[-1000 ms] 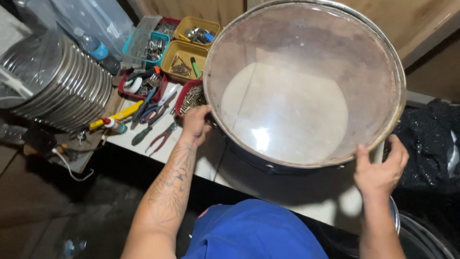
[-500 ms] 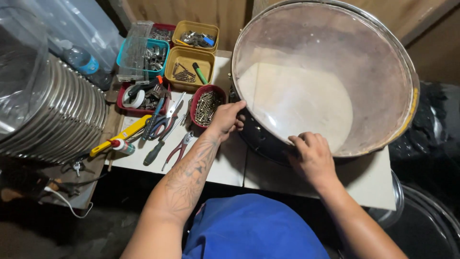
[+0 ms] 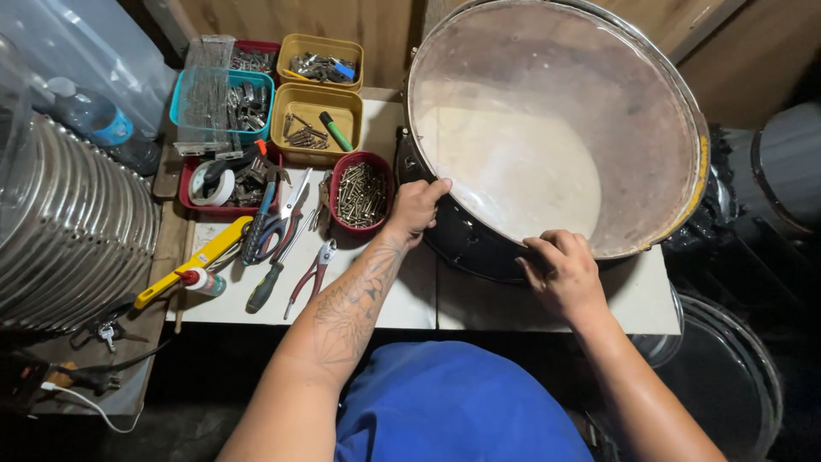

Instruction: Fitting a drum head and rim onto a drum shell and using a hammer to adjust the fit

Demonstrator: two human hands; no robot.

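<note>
Gripping the drum (image 3: pixel 547 137) rim, the left hand (image 3: pixel 419 205) and right hand (image 3: pixel 560 269) were curled shut, so it was kept tilted at the table's (image 3: pixel 410 299) right edge.

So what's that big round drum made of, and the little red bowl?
The drum top looks like thin, see-through plastic skin, since the inside shows through; its rim looks like shiny metal, and the side under the left hand is dark. The red bowl looks like plastic, smooth and brightly coloured, holding metal screws.
</note>
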